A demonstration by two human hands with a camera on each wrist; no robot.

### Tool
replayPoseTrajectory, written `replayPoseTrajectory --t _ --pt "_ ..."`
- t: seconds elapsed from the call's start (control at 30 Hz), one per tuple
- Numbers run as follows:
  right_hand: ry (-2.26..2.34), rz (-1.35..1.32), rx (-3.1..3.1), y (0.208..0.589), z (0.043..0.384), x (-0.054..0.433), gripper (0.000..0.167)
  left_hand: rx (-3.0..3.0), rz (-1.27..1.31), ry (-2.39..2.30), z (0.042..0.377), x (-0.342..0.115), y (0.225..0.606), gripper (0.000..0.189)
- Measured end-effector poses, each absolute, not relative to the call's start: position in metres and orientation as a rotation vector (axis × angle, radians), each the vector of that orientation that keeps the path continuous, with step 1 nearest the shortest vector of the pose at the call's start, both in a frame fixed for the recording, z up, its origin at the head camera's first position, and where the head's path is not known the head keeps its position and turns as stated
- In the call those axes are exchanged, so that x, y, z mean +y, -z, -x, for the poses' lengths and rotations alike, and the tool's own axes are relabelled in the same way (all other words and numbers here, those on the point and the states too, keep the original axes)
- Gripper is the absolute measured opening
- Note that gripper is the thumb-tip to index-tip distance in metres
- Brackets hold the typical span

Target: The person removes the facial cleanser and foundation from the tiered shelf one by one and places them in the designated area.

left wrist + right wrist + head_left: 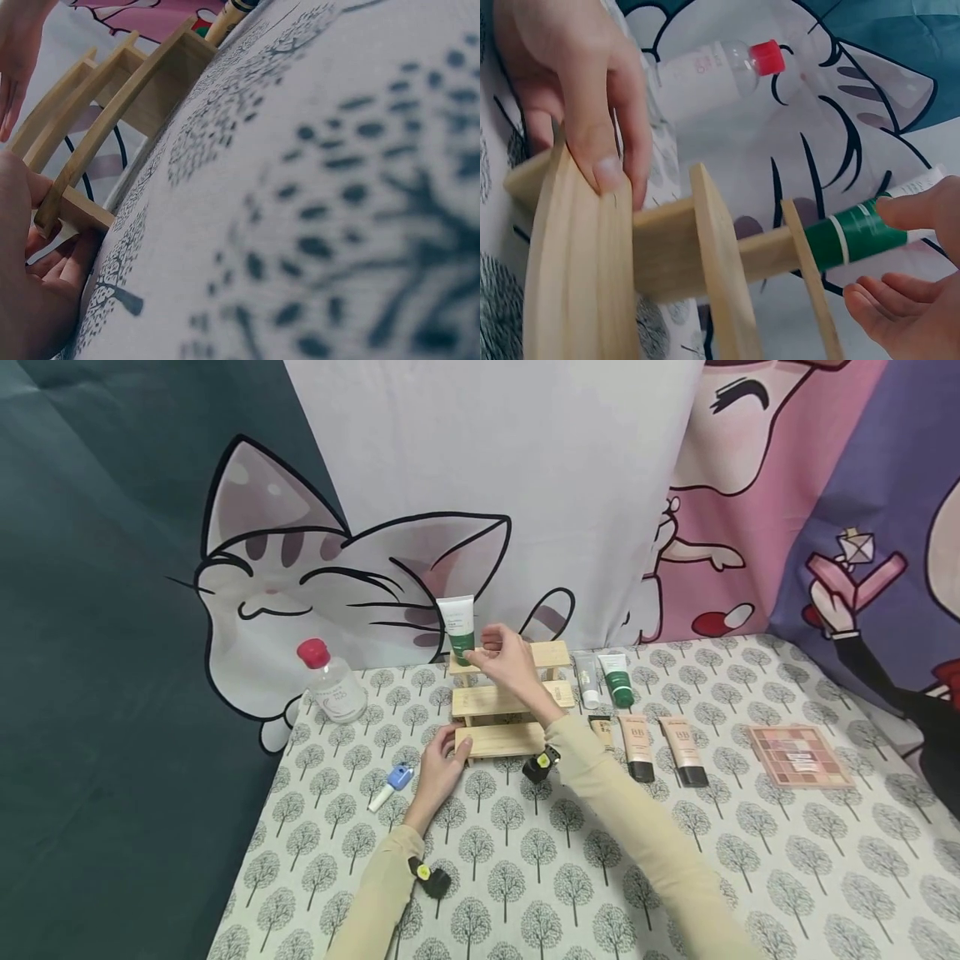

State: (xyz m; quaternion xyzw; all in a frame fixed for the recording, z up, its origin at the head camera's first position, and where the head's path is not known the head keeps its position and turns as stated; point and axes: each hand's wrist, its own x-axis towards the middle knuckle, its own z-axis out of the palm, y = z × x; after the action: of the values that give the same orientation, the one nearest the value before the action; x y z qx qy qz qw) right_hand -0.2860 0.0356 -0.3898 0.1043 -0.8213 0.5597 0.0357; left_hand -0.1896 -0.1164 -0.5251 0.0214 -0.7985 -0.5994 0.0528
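A three-step wooden display stand stands on the cloth. At the left end of its lowest step, my left hand grips the board, thumb on top and fingers beneath. A white-and-green squeeze tube stands cap-down on the left end of the top step. Beside it is my right hand, its thumb right at the tube's green lower part. In the right wrist view, the fingers of that hand are spread away from the tube.
Left of the stand are a clear bottle with a red cap and a small blue-and-white item. To the right lie a grey tube, another green-and-white tube, BB cream tubes and a makeup palette. A printed curtain hangs behind.
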Motion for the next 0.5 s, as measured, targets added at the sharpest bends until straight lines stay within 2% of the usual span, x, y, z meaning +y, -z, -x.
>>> replayPoseTrajectory --t 0.5 --pt "-1.639 -0.291 -2.45 0.401 0.296 0.008 0.05 -2.432 -0.072 1.837 0.191 -0.116 0.525 0.043"
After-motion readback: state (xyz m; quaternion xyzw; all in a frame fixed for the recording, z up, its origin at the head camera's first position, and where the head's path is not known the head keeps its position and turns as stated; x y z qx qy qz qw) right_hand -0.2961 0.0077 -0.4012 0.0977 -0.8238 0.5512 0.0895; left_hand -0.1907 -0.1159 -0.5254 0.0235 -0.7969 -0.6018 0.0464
